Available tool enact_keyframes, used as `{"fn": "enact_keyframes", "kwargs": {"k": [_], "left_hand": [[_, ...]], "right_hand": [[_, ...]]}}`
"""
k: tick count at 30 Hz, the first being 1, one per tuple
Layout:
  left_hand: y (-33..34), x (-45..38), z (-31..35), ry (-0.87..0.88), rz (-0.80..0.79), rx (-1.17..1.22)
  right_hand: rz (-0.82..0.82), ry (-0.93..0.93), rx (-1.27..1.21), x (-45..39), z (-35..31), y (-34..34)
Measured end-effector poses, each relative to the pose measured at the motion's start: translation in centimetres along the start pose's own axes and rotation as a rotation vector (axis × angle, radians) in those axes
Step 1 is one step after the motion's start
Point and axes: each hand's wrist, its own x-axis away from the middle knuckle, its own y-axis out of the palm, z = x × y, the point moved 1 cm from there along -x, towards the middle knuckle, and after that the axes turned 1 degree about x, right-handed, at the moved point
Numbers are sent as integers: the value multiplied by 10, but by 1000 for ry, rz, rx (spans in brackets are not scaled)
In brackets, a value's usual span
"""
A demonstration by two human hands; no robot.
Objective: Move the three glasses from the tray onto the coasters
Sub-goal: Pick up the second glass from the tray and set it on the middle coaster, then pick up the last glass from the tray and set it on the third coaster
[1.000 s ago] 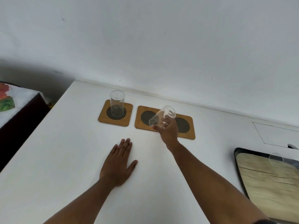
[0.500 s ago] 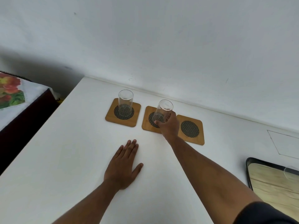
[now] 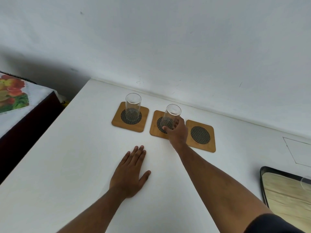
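Note:
Three wooden coasters with dark mesh centres lie in a row near the wall. A clear glass [image 3: 133, 105] stands upright on the left coaster [image 3: 117, 121]. My right hand [image 3: 178, 132] grips a second glass [image 3: 171, 116] standing upright on the middle coaster [image 3: 154, 130]. Nothing stands on the right coaster [image 3: 201, 136]. A third glass [image 3: 306, 183] shows only partly at the frame's right edge, on the black-rimmed tray [image 3: 262, 187]. My left hand [image 3: 130, 172] lies flat on the white table, palm down, fingers slightly apart, holding nothing.
The white table [image 3: 67, 165] ends at a wall behind the coasters. A dark side table with a fruit-patterned cloth [image 3: 13, 96] stands beyond the left edge. A thin rectangular outline [image 3: 297, 150] marks the tabletop at the right.
My right hand brought the tilted glass upright and down onto the middle coaster. The view shifted left, so the tray slid toward the right edge. My left hand stayed flat.

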Motion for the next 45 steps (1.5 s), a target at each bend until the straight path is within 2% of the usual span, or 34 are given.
{"fn": "enact_keyframes", "kwargs": {"k": [12, 27, 31, 38, 45], "left_hand": [[0, 0, 0, 2, -5, -13], [-2, 1, 2, 5, -7, -5], [-3, 1, 2, 10, -6, -16], [-1, -1, 3, 6, -94, -87], [18, 4, 58, -1, -90, -43]], "right_hand": [[-28, -45, 6, 6, 0, -3], [-19, 19, 29, 13, -6, -14], [30, 58, -24, 30, -6, -31], [-14, 68, -95, 69, 20, -77], [41, 120, -109, 114, 68, -163]]}}
